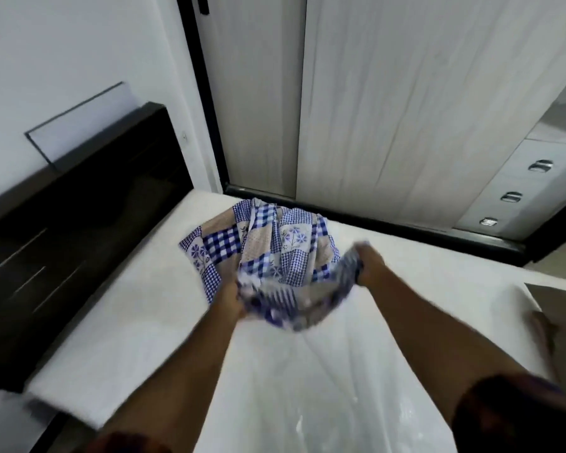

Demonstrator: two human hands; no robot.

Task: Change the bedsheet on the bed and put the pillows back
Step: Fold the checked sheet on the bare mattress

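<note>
Head view:
- The sheet, a patchwork of blue checks, flower squares and beige, is bunched in a heap over the far middle of the mattress.
- Its far part lies crumpled on the mattress. Its near edge is lifted and stretched between the two hands, sagging in a fold between them.
- The left hand grips the near left end of that edge, fingers buried in the cloth. Blur hides how each finger lies.
- The right hand is clenched on the near right end, knuckles up, a little farther off than the left. It is blurred too.
- Both forearms reach out over the mattress, well apart at the elbows and closer at the hands.
- The mattress is white, with creases running toward the camera under the arms.
- A dark headboard stands along its left side, against a white wall.
- Pale wardrobe doors stand beyond the far edge, with drawers bearing metal handles to the right.
- A grey thing lies at the right edge; what it is cannot be told.
</note>
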